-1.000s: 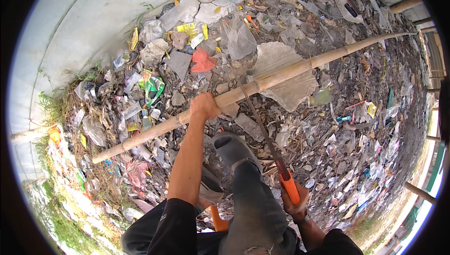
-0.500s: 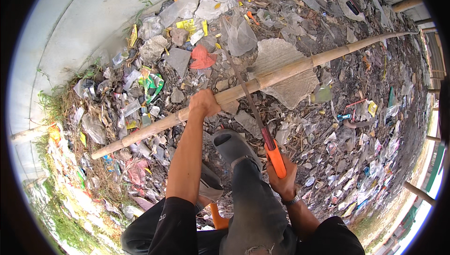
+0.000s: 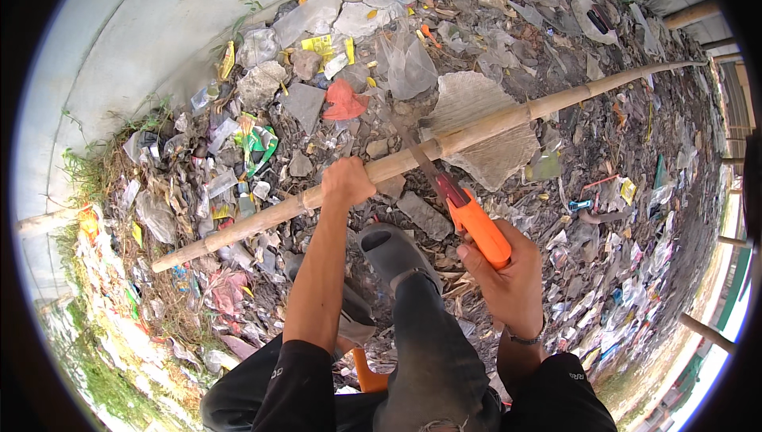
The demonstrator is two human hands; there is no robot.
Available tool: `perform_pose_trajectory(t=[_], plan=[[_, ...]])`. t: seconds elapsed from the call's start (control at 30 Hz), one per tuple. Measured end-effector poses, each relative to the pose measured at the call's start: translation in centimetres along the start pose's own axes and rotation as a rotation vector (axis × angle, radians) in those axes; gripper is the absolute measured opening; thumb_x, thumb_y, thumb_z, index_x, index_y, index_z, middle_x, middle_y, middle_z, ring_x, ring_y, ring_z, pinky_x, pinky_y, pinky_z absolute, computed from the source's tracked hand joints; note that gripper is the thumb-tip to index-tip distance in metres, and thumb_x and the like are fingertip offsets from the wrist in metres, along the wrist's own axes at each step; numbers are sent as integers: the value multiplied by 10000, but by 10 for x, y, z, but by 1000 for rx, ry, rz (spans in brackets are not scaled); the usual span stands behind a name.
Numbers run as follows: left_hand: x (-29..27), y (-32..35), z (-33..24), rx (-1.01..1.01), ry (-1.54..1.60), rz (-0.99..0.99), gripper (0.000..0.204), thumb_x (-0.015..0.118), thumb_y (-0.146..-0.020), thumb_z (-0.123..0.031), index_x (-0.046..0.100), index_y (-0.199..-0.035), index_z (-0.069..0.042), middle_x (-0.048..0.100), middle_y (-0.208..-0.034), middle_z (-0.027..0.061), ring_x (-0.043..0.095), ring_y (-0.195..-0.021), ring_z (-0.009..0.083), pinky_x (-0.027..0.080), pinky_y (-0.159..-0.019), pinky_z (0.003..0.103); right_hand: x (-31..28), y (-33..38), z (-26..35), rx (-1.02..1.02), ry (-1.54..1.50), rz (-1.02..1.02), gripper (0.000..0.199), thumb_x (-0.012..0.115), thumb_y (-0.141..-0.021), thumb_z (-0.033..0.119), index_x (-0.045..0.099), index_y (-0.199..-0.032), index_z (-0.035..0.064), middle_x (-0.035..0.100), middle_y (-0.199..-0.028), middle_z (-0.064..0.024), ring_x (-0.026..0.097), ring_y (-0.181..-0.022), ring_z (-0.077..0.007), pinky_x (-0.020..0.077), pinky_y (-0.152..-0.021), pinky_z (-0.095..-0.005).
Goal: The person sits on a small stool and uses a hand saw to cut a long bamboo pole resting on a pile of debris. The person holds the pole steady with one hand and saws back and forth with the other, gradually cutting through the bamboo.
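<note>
A long bamboo pole (image 3: 381,168) slants across the littered ground, its near end at lower left and its far end at upper right. My left hand (image 3: 347,181) is wrapped round the pole left of its middle. In my right hand (image 3: 506,277) is a hand saw (image 3: 481,230) with an orange handle, a dark red section beyond it and a thin blade. The blade crosses the pole to the right of my left hand, near a joint. Its teeth and any cut are too small to make out. My grey shoe (image 3: 397,256) stands just below the pole.
A flat broken slab (image 3: 482,130) lies under the pole. Plastic waste, stones and a red scrap (image 3: 344,101) cover the ground. A pale wall (image 3: 135,43) rises at left and back. Between my legs lies an orange object (image 3: 369,372), partly hidden.
My right hand has pushed the saw forward and upward, so the handle is now nearer the pole. My left hand and the pole have stayed nearly in place.
</note>
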State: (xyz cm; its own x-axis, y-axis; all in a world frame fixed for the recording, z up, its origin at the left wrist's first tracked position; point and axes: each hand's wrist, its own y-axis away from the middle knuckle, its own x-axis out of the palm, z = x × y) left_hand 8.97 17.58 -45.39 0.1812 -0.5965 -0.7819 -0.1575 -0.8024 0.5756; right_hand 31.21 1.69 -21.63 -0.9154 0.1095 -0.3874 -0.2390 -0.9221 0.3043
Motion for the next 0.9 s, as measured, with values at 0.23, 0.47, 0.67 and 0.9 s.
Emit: perform_pose_trajectory(t=[0.23, 0.47, 0.67, 0.9], plan=[[1, -2, 6, -16, -12, 19, 442, 737, -726, -200, 785, -1131, -31, 771, -1130, 236, 746, -1071, 401, 591, -978, 475, -20, -10, 28, -263, -287, -83, 163, 745, -904, 65, 719, -1047, -9, 664, -743, -31, 618, -587, -121, 485, -565, -268], [-6, -10, 2, -25, 35, 64, 432, 712, -727, -184, 788, -1118, -19, 763, -1158, 249, 735, -1120, 408, 583, -1004, 486, 13, 43, -89, -164, 155, -156, 210, 772, -892, 126, 751, -1041, -21, 651, -656, -63, 632, -548, -141, 499, -556, -298], [1, -19, 13, 1, 7, 73, 440, 686, -709, -168, 813, -1116, -57, 770, -1137, 249, 741, -1104, 404, 586, -1003, 476, 32, 69, -129, -9, 106, -146, 156, 751, -917, 112, 745, -982, -31, 660, -654, -84, 646, -564, -118, 515, -560, -304], [-1, -17, 11, -17, 7, 85, 455, 688, -714, -169, 816, -1142, -86, 769, -1152, 241, 739, -1117, 394, 583, -1008, 476, 17, 84, -130, 23, 117, -78, 139, 748, -898, 107, 704, -868, -21, 630, -617, -80, 621, -523, -133, 498, -538, -311]])
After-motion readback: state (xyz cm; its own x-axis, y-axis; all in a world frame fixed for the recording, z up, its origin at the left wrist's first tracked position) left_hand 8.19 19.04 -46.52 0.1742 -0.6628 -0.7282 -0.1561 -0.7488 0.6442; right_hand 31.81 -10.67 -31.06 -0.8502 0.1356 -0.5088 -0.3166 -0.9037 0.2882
